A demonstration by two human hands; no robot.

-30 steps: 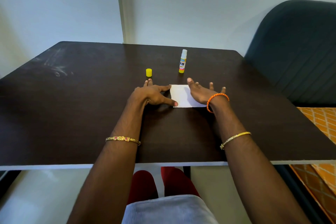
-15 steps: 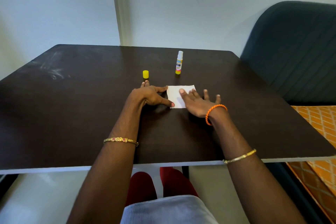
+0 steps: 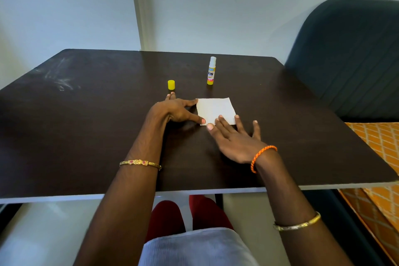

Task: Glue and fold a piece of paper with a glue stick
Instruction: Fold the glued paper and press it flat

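step: pressing folded white paper sheet | left hand flat, pinning edge; right hand spread, gripping nothing | next: likely recap uncapped yellow glue stick

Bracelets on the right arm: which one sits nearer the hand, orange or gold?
The orange corded bracelet sits right at the wrist of the right hand. The thin gold bangle rides much farther up the forearm, past the table edge.
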